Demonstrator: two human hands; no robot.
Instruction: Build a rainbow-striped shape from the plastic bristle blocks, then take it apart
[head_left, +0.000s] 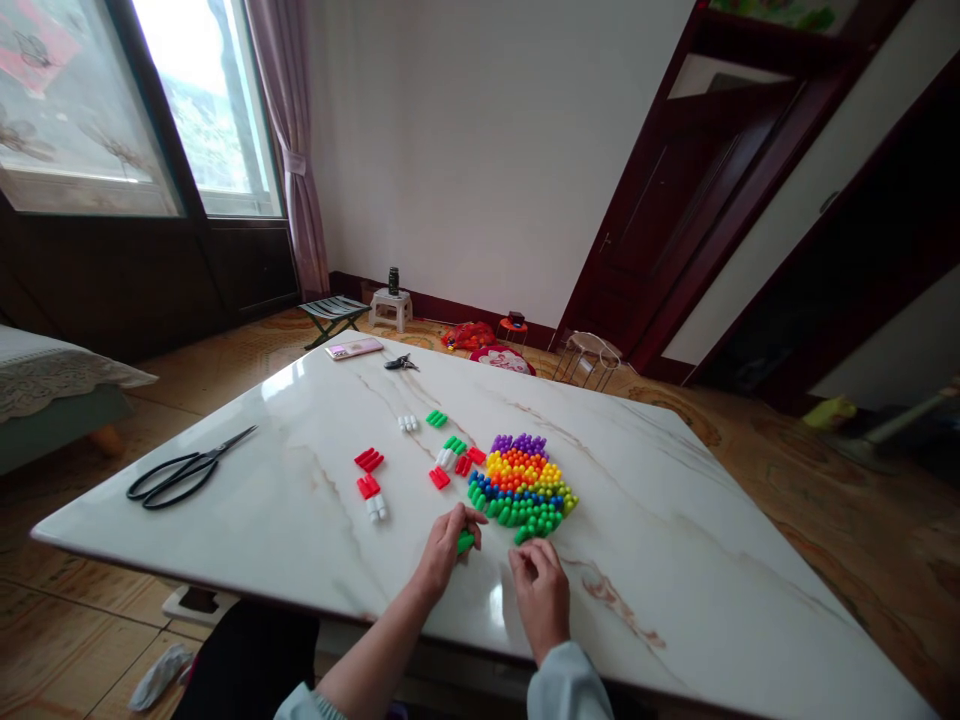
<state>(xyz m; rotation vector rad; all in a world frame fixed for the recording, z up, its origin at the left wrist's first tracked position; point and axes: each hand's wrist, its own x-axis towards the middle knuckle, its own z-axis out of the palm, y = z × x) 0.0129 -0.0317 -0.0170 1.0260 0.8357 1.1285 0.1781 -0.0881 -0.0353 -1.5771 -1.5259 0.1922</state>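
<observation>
Near the front of the white marbled table [645, 560], my left hand [444, 552] is closed around a piece of green beads [466, 541]. My right hand [541, 590] is pinched just below the lower edge of a beadwork piece [521, 480]. Whatever lies between its fingertips is too small to make out. Bands of purple, orange, yellow, blue and green rounded beads form the beadwork, which rests on the tabletop. Left of it are small groups of red beads [369, 460], white beads [377, 508] and green beads [436, 418].
Black-handled scissors [176, 478] lie at the table's left. Pliers [402, 362] and a pink phone [354, 348] are near the far edge. Beyond the table stand a folding stool [335, 312], a white stool [391, 308] and a wire-legged stool [591, 352].
</observation>
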